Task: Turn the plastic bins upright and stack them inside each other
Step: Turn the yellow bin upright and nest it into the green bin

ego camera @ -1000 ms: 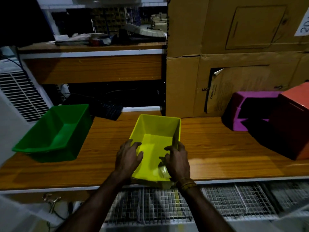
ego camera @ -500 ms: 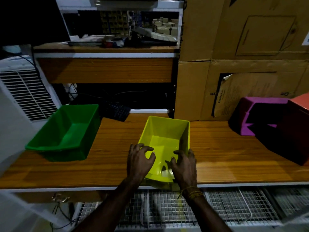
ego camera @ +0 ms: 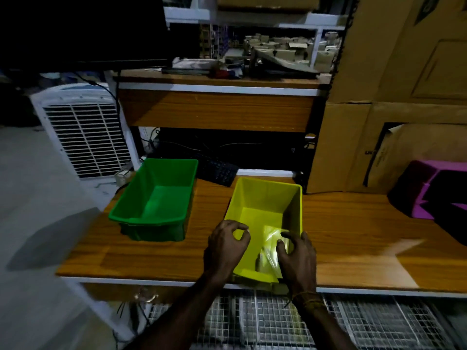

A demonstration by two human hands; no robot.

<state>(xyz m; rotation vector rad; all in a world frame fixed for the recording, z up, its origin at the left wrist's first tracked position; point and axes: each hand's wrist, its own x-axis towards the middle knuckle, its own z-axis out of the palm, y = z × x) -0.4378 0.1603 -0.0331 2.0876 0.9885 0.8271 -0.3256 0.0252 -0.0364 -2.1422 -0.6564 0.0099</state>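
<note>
Left hand (ego camera: 227, 245) and right hand (ego camera: 298, 258) grip the upright yellow bin (ego camera: 265, 210) overhanging the counter (ego camera: 151, 251) edge; letting go could tip it off.

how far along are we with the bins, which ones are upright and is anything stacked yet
Done: the green bin and the yellow bin both stand upright on the table, side by side and apart. In hand: the left hand and right hand are at the yellow bin's near end, where a clear plastic wrap lies. Left: the purple bin at the right still lies tipped, and nothing is stacked yet.
</note>
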